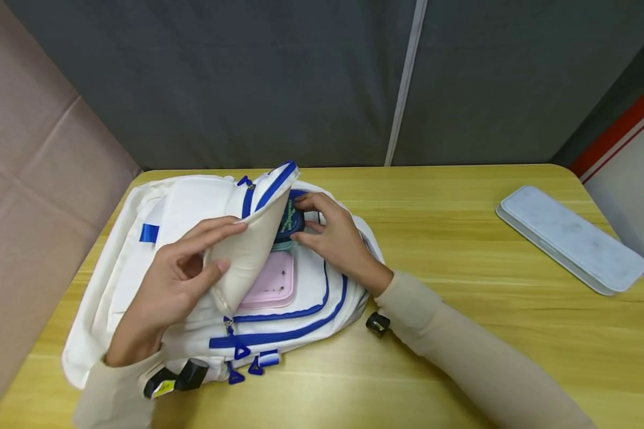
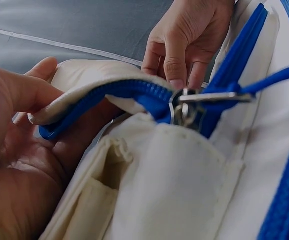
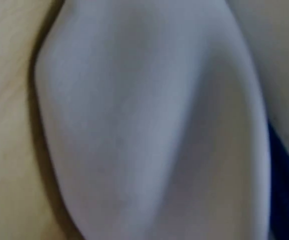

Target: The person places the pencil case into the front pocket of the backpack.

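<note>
A white backpack [image 1: 193, 196] with blue zippers lies on the table, its front pocket unzipped. My left hand [image 1: 177, 274] holds the pocket's flap [image 1: 249, 253] up between thumb and fingers; the left wrist view shows the flap's blue zipper edge [image 2: 89, 107] in that hand. At the pocket's mouth, my right hand [image 1: 338, 235] pinches a dark blue case [image 1: 290, 219] with green lettering, partly hidden by the flap. Below it lies a pink case [image 1: 273, 280] inside the pocket. Blurred pale cloth [image 3: 134, 120] fills most of the right wrist view.
A pale grey-blue oblong case [image 1: 571, 232] lies at the table's right end. Blue zipper pulls [image 1: 241, 351] hang at the backpack's near side. A dark grey curtain [image 1: 247, 83] stands behind the wooden table [image 1: 434, 220], and a pinkish padded wall [image 1: 37, 167] on the left.
</note>
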`<move>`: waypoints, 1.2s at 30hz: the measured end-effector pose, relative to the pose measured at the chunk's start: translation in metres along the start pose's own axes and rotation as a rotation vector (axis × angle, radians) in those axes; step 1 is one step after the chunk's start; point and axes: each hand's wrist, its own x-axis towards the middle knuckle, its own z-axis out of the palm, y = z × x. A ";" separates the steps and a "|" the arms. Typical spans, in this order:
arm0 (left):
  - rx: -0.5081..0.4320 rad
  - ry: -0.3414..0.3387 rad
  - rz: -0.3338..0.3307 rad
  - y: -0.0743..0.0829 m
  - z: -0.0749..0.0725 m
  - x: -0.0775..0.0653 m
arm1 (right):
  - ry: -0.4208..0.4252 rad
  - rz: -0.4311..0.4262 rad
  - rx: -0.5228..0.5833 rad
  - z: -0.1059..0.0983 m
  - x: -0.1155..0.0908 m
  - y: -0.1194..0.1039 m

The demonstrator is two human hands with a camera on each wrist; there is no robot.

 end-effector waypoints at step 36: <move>-0.004 -0.041 0.025 0.001 0.004 -0.004 | -0.047 -0.042 -0.066 -0.008 -0.005 -0.002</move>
